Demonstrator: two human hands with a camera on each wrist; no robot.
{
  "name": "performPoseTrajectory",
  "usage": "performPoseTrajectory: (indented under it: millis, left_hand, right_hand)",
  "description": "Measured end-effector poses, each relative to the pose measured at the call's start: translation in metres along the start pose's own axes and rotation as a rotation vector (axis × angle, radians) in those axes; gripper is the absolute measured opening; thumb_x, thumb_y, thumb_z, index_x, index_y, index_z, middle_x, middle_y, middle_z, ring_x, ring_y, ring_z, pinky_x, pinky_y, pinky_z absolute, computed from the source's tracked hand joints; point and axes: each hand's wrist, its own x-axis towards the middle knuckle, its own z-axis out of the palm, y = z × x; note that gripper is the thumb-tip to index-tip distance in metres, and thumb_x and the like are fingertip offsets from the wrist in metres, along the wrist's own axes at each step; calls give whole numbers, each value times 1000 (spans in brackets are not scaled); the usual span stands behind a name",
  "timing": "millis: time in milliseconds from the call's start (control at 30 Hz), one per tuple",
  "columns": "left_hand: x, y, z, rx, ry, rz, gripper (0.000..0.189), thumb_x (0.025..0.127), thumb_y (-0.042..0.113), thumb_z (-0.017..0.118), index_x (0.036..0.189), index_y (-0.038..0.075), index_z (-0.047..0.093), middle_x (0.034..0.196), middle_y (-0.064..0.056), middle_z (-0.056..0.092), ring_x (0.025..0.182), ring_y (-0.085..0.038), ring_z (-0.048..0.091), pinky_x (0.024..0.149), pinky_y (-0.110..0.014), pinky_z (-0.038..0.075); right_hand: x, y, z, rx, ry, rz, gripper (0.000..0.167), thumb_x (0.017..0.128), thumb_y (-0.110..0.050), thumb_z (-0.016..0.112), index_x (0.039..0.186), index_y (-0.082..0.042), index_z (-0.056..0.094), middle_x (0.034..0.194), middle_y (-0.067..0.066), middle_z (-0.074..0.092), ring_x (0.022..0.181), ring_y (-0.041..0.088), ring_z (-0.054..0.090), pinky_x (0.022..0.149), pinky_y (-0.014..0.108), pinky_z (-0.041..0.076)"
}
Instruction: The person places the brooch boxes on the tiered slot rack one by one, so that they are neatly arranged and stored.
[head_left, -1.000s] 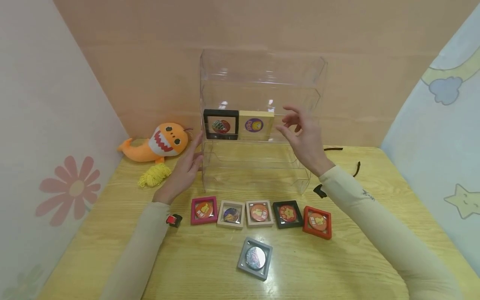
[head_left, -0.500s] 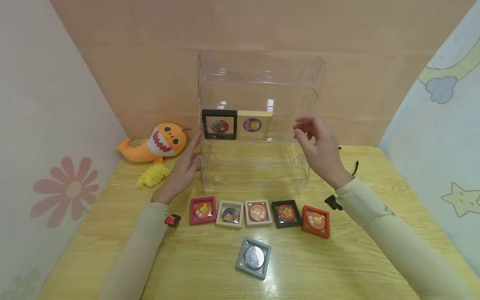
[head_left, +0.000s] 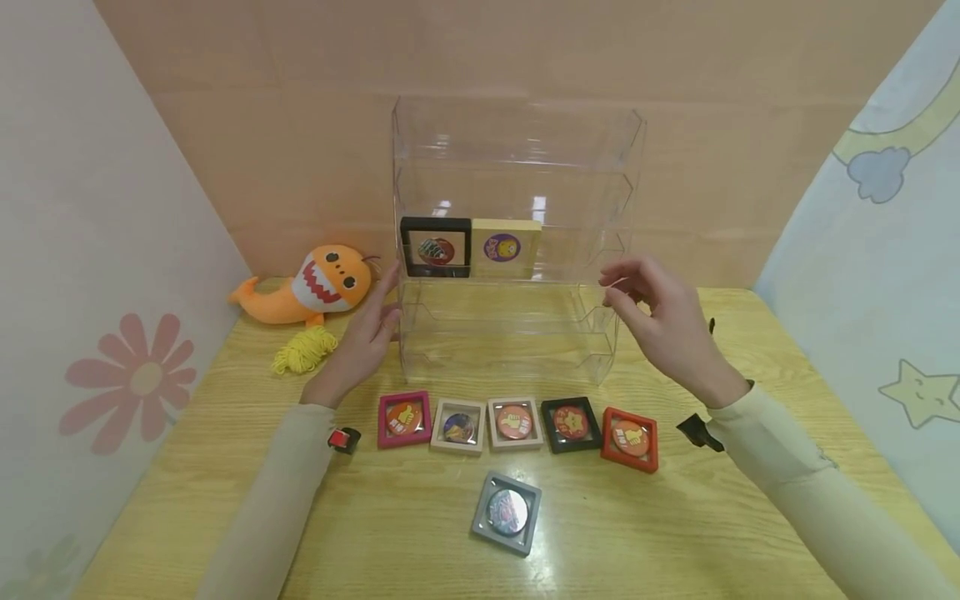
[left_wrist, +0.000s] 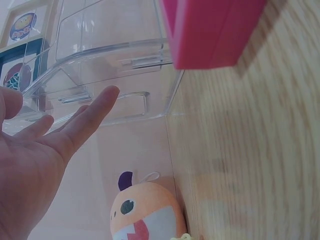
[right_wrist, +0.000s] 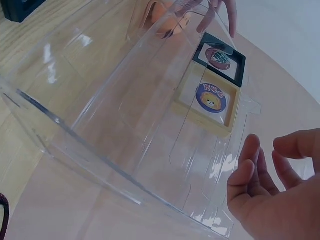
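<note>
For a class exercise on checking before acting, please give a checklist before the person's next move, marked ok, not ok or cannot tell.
1. Right hand free: ok, holding nothing.
2. Left hand steadying the clear plastic tiered rack: cannot tell; beside it, pressure unclear.
3. Black square frame and pale-yellow square frame side by side on one tier: ok.
4. Room right of the pale-yellow square frame: ok.
5. Grey square frame in line with the row of five square frames: not ok, nearer the person.
</note>
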Motion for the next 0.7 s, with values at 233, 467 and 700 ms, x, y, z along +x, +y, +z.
performPoseTrajectory:
  millis: [233,467,700]
  left_hand:
    - [3,-1,0,2,3,20,70,109,6,40,163,37,9,168,10,13,148,-29,30,113,-50,38]
    - [2,1,1,0,-5,14,69,110,8,39,163,38,8,168,11,12,147,-29,31,113,-51,38]
    - [1,2,1,0,-6,0,68,110,10,39,163,38,8,168,10,13,146,-29,34,112,-50,39]
  right_hand:
    - [-21,2,-13,-57,-44,53,18,99,-1,60,117,-3,64,108,-1,67,91,10,66,79,13,48]
    - [-40,7,-29,-135,-55,105,20,97,-4,67,117,-12,68,108,-2,68,92,5,64,75,12,45]
    - [-56,14,-40,-166,-61,97,25,97,-2,67,119,-13,67,107,-4,68,88,6,64,72,12,45]
